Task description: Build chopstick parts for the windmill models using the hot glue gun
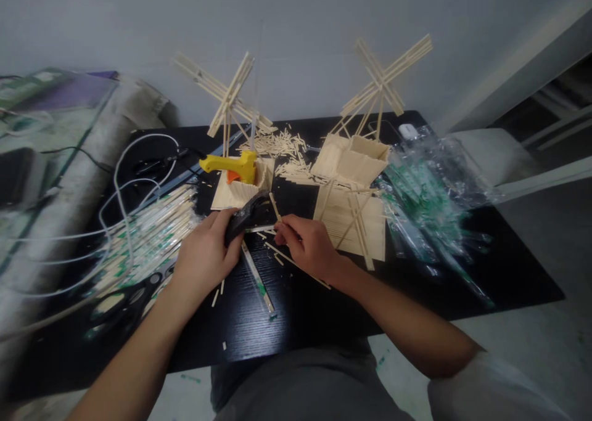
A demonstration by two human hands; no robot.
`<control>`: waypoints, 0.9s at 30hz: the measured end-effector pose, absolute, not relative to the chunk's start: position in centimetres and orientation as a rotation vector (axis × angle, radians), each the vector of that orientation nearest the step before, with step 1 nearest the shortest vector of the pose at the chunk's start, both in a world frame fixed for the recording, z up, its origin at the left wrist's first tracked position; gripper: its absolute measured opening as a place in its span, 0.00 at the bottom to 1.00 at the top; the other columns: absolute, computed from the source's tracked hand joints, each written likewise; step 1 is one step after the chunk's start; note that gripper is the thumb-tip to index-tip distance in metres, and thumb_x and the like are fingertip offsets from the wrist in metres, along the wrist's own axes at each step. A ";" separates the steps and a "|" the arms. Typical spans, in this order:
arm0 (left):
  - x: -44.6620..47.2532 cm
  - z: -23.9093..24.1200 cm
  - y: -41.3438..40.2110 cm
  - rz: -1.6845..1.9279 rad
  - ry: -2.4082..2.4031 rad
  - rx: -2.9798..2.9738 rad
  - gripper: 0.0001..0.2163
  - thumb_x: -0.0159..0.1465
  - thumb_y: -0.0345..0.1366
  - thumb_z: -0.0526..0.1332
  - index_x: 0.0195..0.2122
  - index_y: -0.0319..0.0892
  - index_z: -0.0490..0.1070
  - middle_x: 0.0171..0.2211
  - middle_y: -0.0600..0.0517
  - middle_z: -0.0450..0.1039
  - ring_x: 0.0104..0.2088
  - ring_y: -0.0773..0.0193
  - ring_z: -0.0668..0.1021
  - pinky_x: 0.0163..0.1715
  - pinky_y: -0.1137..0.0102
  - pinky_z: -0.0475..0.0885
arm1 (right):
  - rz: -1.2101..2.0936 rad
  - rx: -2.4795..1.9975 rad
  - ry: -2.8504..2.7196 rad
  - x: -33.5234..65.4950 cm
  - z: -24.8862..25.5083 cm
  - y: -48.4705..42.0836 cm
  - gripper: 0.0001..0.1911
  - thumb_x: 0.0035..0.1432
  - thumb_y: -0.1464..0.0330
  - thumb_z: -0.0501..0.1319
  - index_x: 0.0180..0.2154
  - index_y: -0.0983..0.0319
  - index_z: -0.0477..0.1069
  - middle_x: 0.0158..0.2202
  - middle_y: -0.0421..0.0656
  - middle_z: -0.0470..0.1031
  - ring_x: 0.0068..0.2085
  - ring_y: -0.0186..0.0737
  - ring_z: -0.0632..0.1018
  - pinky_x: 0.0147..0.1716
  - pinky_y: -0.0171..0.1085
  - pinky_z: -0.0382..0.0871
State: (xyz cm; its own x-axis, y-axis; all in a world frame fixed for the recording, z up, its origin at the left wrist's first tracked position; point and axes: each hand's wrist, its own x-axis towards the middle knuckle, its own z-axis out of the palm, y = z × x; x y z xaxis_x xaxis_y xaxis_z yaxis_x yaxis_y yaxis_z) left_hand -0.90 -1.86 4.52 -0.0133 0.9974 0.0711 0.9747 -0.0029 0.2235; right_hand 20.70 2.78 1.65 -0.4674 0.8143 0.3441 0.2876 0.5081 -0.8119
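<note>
My left hand (203,248) is closed around a black-handled tool (248,216) whose exact kind I cannot make out. A short, thin wooden stick (274,205) is pinched in my right hand (308,243), close to the tool's front end. Below them on the black table lie loose stick pieces (296,262) and a wrapped pair of chopsticks (259,279). Just beyond my left hand, a yellow glue gun (235,165) rests on a wooden model with crossed blades (230,100). Right of my right hand lies a flat panel of sticks (351,224).
A second bladed model (382,85) stands at the back right, beside a pile of cut sticks (282,150). Wrapped chopsticks (152,230), black scissors (124,301) and white cables (115,199) lie at left. Plastic wrappers (425,193) and a white mouse (407,131) are at right.
</note>
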 end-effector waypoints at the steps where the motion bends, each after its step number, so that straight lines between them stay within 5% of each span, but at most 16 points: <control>1: -0.9 4.5 -1.9 0.313 2.145 2.127 0.19 0.69 0.44 0.52 0.59 0.46 0.67 0.50 0.47 0.77 0.47 0.56 0.81 0.46 0.65 0.75 | 0.886 -0.897 -2.007 20.7 1.6 2.8 0.14 0.72 0.69 0.54 0.32 0.62 0.70 0.27 0.40 0.77 0.29 0.31 0.77 0.35 0.32 0.68; 11: -0.6 4.7 -2.0 0.240 2.065 2.129 0.20 0.69 0.43 0.52 0.60 0.48 0.65 0.54 0.48 0.74 0.51 0.52 0.79 0.50 0.60 0.75 | 0.899 -0.879 -2.052 20.6 1.2 2.8 0.14 0.72 0.68 0.53 0.32 0.62 0.69 0.28 0.40 0.77 0.30 0.32 0.77 0.36 0.33 0.68; 27: 0.1 5.1 -2.3 -0.003 2.051 2.200 0.14 0.69 0.43 0.52 0.52 0.45 0.68 0.45 0.48 0.76 0.45 0.54 0.80 0.41 0.65 0.74 | 0.820 -0.836 -2.109 20.7 0.7 3.0 0.14 0.70 0.71 0.54 0.30 0.62 0.68 0.26 0.42 0.74 0.29 0.35 0.74 0.34 0.33 0.65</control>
State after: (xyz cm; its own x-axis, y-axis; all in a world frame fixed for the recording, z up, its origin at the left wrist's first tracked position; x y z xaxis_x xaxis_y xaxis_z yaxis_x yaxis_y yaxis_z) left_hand 0.05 -2.33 5.10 0.0742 0.9930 -0.0922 0.9932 -0.0653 0.0960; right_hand 20.74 3.02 0.73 -0.5355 0.7556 0.3772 0.3025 0.5887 -0.7497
